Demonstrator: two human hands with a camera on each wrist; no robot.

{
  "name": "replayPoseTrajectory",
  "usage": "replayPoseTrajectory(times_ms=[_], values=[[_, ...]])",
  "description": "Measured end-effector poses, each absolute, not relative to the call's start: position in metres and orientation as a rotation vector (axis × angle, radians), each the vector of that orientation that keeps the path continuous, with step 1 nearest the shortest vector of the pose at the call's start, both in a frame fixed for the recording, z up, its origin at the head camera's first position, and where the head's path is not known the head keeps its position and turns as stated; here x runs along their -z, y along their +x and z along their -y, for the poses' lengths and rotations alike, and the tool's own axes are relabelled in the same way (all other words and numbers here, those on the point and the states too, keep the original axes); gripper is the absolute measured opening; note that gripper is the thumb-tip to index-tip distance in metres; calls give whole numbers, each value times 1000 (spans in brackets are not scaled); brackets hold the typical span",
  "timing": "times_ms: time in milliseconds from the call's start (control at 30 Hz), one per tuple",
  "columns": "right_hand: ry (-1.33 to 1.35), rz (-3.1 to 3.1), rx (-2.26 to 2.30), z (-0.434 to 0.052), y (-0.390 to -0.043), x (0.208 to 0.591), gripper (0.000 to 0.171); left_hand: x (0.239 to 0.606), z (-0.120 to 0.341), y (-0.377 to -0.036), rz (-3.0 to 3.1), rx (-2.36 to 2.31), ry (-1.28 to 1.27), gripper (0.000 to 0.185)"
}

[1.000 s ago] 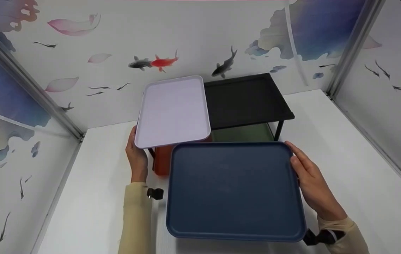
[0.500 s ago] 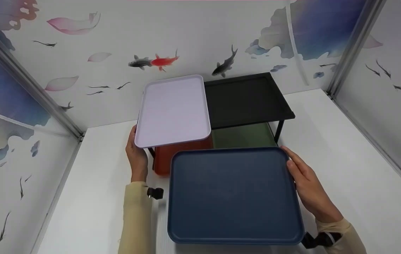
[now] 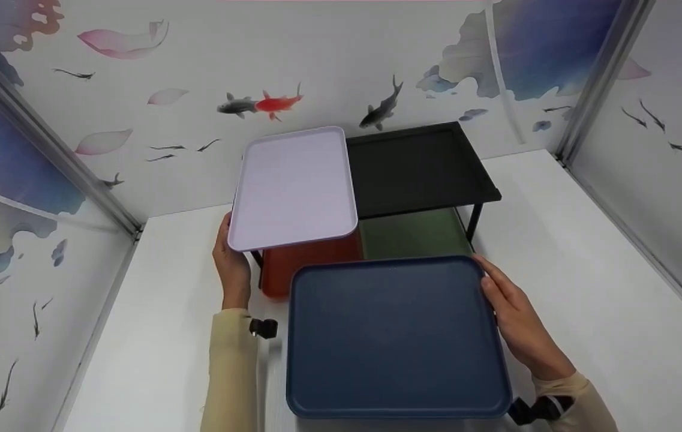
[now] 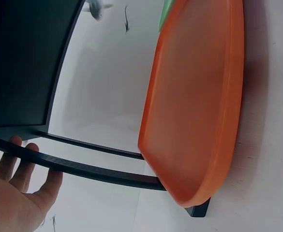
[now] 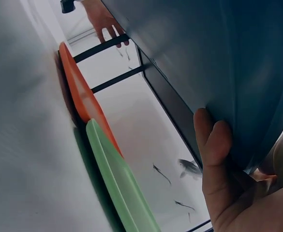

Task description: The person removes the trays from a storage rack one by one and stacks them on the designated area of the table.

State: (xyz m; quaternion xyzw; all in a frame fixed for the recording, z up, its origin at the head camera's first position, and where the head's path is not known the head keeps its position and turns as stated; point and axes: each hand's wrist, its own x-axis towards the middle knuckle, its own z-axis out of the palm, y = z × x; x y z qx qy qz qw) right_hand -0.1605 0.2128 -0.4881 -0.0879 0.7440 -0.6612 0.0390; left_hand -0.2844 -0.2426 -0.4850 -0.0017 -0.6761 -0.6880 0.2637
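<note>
In the head view my right hand (image 3: 520, 327) grips the right edge of a dark blue tray (image 3: 397, 342), thumb by the rim. The right wrist view shows the blue tray's underside (image 5: 189, 53) with fingers curled against it. My left hand (image 3: 233, 264) holds the left side of a black two-level rack (image 3: 418, 171); in the left wrist view its fingers (image 4: 22, 171) lie around a black leg bar (image 4: 97, 173). A lavender tray (image 3: 296, 189) lies on the rack's top left, beside that hand. The blue tray is held in front of the rack, close over the table.
Below the rack top lie an orange-red tray (image 3: 311, 255) on the left and a green tray (image 3: 415, 234) on the right. All stands on a white table (image 3: 155, 336). Behind rises a wall (image 3: 317, 48) painted with fish and petals, with side panels left and right.
The blue tray and right hand have moved toward the person and slightly left, showing more of the orange-red and green trays. The left hand, rack and lavender tray have stayed in place.
</note>
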Motion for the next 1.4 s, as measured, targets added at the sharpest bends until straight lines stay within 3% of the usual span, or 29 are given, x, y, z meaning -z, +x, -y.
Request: replayPoseTrajectory(times_ms=[1400], values=[[-155, -2266, 1954, -210, -165, 507, 57, 482, 241, -282, 1818, 1885, 10, 46]])
